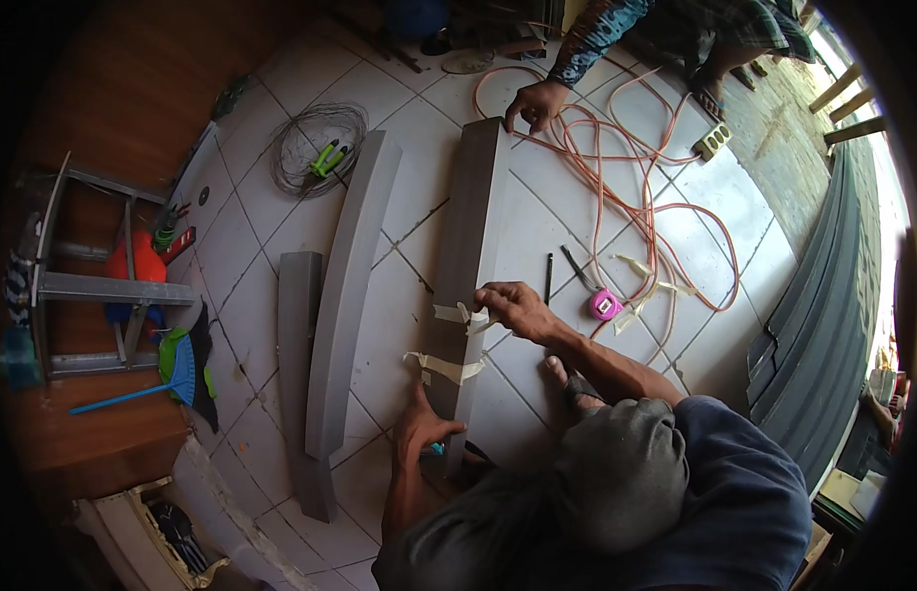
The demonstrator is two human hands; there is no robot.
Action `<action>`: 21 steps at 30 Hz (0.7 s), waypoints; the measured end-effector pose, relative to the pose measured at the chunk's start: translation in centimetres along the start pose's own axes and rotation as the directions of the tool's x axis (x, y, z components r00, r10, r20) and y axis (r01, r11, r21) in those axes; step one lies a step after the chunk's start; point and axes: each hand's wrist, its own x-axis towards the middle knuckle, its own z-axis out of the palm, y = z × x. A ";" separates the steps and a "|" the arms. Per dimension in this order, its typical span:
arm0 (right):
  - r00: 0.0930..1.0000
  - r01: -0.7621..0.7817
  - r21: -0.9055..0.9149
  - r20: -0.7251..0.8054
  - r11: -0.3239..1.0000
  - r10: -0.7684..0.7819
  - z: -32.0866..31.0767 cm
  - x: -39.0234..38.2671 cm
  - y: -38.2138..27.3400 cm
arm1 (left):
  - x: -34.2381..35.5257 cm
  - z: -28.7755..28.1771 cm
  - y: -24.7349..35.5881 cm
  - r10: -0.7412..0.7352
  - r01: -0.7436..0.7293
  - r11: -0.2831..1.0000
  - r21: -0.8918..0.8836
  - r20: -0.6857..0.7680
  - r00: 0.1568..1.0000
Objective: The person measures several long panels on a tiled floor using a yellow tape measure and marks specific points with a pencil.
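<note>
A long grey metal channel (465,217) lies lengthwise before me, with two bands of pale masking tape (446,366) round its lower part. My right hand (513,310) pinches at the upper tape on the channel's right edge. My left hand (424,430) grips across the channel below the lower tape, thumb toward the right side. A co-worker's hand (537,103) is at the channel's far end. A pink tape measure (604,304) and dark pencil-like sticks (549,278) lie to the right. More grey pieces (345,291) lie to the left.
Tangled orange cords (626,212) run to a power strip (713,140). A wire coil with green pliers (326,160) lies at upper left. A stepladder (114,286) and blue dustpan (183,366) are left; dark corrugated sheets (803,325) lie right. A co-worker's sandalled foot (707,94) is behind.
</note>
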 end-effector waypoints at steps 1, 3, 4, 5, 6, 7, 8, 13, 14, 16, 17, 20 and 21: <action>0.998 -0.013 0.006 -0.065 1.000 0.013 -1.3 0.6 -0.7 | 0.3 0.3 -0.5 0.013 -0.012 0.999 0.034 -0.027 1.000; 0.987 -0.015 -0.143 -0.159 0.990 -0.008 -3.6 0.9 -0.8 | 0.4 0.4 -0.2 0.011 -0.011 1.000 0.010 -0.018 1.000; 0.981 0.007 -0.295 -0.182 0.956 -0.063 -4.3 1.3 -0.3 | 0.6 0.0 0.0 0.014 -0.014 1.000 -0.003 -0.018 1.000; 0.989 -0.025 -0.387 -0.145 0.922 -0.034 -4.1 1.4 0.8 | 0.4 -0.2 -0.1 0.021 -0.021 1.000 -0.003 -0.022 1.000; 0.993 -0.086 -0.486 -0.111 0.870 0.036 -3.3 1.4 2.0 | 0.3 -0.6 0.0 0.036 -0.036 0.999 -0.009 -0.020 0.999; 0.992 -0.067 -0.568 -0.127 0.820 -0.006 -2.4 0.5 2.9 | 0.5 -0.3 0.3 0.059 -0.059 0.998 -0.019 -0.004 0.998; 0.989 -0.052 -0.645 -0.139 0.762 -0.050 -1.8 -0.1 3.5 | 1.2 -0.3 0.9 0.078 -0.078 0.997 -0.022 0.003 0.997; 0.973 0.209 -0.662 0.068 0.720 -0.219 1.1 -0.2 0.7 | -0.3 -0.9 1.3 0.009 -0.006 0.998 0.059 -0.038 0.999; 0.963 0.256 -0.678 0.118 0.689 -0.242 1.0 0.7 1.1 | -0.4 -0.6 0.8 0.012 -0.011 0.999 0.037 -0.035 0.999; 0.895 0.421 -0.681 0.204 0.599 -0.398 0.2 3.2 5.5 | 1.0 0.9 0.4 0.051 -0.052 0.999 -0.010 -0.047 0.998; 0.906 0.399 -0.720 0.216 0.568 -0.364 0.9 3.4 5.6 | 0.4 0.7 0.8 0.028 -0.029 0.998 -0.049 -0.006 1.000; 0.883 0.455 -0.795 0.345 0.401 -0.318 1.9 4.9 3.5 | 0.8 2.1 -0.6 0.067 -0.068 0.998 0.002 -0.112 0.991; 0.887 0.443 -0.807 0.330 0.390 -0.324 1.2 5.0 3.4 | 0.9 2.3 -0.2 0.091 -0.090 0.996 0.009 -0.116 0.989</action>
